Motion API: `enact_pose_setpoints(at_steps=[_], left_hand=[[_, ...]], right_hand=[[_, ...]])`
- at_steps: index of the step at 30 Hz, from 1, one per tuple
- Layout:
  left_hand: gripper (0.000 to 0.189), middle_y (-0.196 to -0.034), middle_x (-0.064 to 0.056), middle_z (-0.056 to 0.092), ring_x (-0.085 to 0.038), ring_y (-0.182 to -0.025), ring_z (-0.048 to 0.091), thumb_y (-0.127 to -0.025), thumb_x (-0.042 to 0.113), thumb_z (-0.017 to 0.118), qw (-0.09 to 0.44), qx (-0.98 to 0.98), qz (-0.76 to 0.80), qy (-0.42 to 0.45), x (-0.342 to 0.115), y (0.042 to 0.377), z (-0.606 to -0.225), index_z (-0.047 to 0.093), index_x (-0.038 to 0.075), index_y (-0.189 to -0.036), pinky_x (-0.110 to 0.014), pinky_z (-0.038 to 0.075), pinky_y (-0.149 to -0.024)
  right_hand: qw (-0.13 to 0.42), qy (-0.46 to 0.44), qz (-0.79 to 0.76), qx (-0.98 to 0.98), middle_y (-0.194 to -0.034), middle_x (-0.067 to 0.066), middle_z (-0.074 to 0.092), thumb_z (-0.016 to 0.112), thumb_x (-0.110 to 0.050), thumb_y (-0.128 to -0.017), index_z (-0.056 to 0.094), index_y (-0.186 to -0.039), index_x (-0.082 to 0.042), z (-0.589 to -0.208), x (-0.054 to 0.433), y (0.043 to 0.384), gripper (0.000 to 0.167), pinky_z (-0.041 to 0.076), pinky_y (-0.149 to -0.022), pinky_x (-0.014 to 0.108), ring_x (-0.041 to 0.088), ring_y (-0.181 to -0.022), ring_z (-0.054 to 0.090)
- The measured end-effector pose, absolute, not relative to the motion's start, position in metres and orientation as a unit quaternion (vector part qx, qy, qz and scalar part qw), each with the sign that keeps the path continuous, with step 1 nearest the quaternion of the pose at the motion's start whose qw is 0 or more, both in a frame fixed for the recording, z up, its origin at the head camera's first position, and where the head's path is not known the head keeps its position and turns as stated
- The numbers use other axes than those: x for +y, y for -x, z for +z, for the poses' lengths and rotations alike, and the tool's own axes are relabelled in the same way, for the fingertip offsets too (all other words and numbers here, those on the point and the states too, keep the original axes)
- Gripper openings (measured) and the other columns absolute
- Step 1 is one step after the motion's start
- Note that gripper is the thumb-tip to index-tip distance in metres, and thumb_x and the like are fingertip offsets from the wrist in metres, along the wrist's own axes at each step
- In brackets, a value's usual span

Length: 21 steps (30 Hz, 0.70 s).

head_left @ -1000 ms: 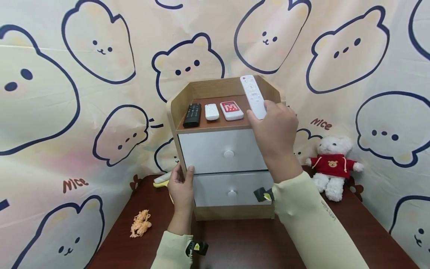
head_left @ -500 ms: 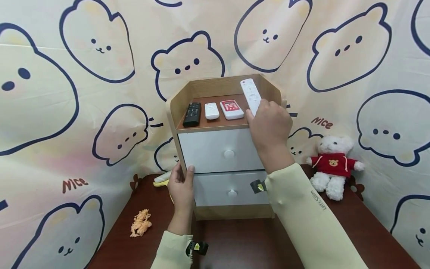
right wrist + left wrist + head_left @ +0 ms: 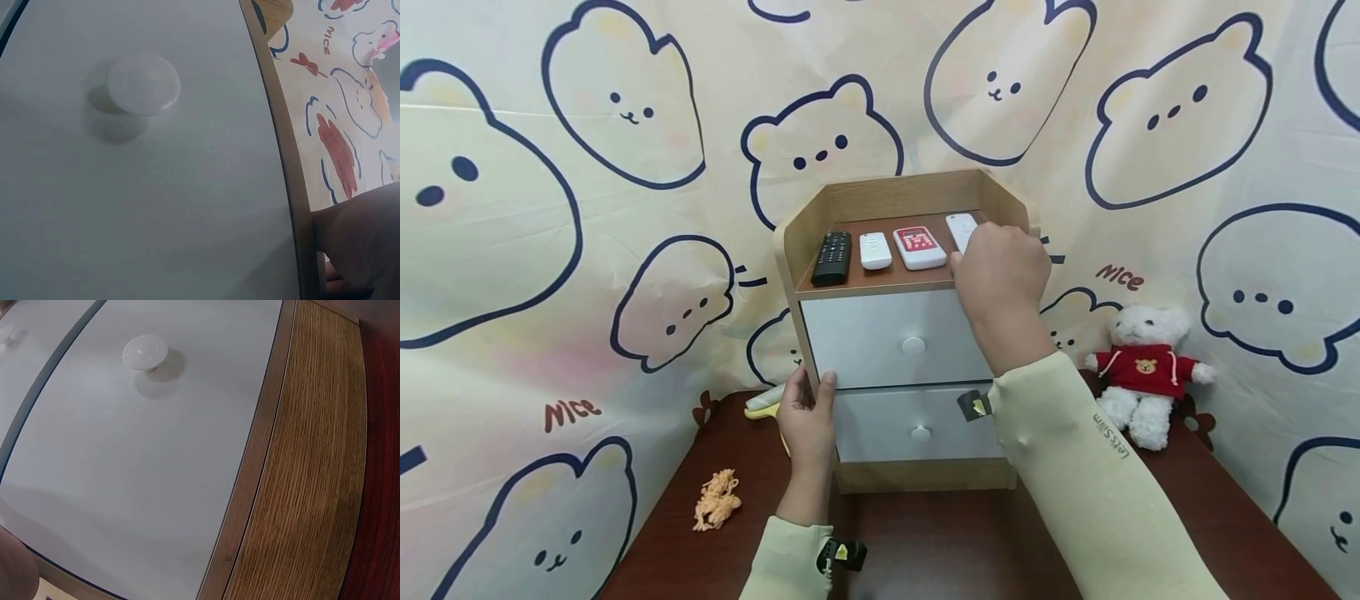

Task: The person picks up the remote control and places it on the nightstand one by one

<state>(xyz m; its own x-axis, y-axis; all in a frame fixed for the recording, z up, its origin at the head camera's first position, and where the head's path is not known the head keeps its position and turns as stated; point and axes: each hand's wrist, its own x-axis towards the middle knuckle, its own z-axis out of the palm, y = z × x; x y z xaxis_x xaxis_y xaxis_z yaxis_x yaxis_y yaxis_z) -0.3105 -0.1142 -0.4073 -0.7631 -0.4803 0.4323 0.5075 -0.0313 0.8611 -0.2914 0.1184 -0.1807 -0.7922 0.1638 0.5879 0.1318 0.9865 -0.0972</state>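
Observation:
A small wooden cabinet (image 3: 910, 481) with two white drawers stands on the dark red-brown table. My right hand (image 3: 1003, 271) is over the right part of its top shelf and grips a long white remote control (image 3: 960, 227); the hand hides the remote's near end. To the left on the shelf lie a white-and-red remote (image 3: 919, 248), a short white remote (image 3: 875, 251) and a black remote (image 3: 831, 259). My left hand (image 3: 808, 425) rests against the cabinet's left side, thumb at the front edge. In the left wrist view a thumb (image 3: 15, 569) shows at the lower left.
A white plush bear (image 3: 1145, 375) in a red hoodie sits at the right. An orange tangle of yarn (image 3: 717, 500) lies on the table (image 3: 955, 542) at the left. Behind the left hand is a yellow-and-white object (image 3: 765, 404), partly hidden. A patterned cloth backdrop (image 3: 647, 333) surrounds the table.
My right hand has lowered the white remote from a raised tilt down to the shelf, moving slightly left. The left hand has stayed at the cabinet's side.

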Motion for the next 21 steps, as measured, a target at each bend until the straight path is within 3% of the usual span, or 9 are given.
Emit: enact_pose_setpoints(at_steps=[7,17,21], left_hand=[[0.048,-0.140,-0.012,0.073,-0.014,-0.127,0.067,-0.100,0.023,0.083,0.347,-0.603,-0.718,0.020,-0.1142,0.3097,-0.4069,0.069,0.010,-0.144,-0.018,0.054,-0.098],[0.050,-0.142,-0.011,0.072,-0.017,-0.131,0.066,-0.100,0.027,0.083,0.338,-0.609,-0.717,0.016,-0.1146,0.3091,-0.4047,0.068,0.011,-0.145,-0.017,0.053,-0.100],[0.051,-0.142,-0.012,0.072,-0.016,-0.130,0.066,-0.100,0.027,0.083,0.339,-0.608,-0.718,0.016,-0.1143,0.3083,-0.4044,0.068,0.010,-0.145,-0.016,0.053,-0.100]], right_hand=[[0.291,0.082,0.030,-0.953,-0.077,0.018,0.070,0.068,-0.054,-0.104,0.080,-0.102,0.006,-0.1762,0.1178,0.2904,0.061,0.041,-0.053,0.029,0.028,-0.067,0.064],[0.285,0.081,0.035,-0.954,-0.077,0.018,0.070,0.064,-0.053,-0.106,0.079,-0.110,0.006,-0.1770,0.1179,0.2904,0.062,0.041,-0.052,0.029,0.028,-0.065,0.065],[0.275,0.071,0.048,-0.957,-0.085,0.020,0.073,0.062,-0.052,-0.107,0.078,-0.114,0.006,-0.1782,0.1186,0.2869,0.061,0.044,-0.055,0.031,0.030,-0.070,0.067]])
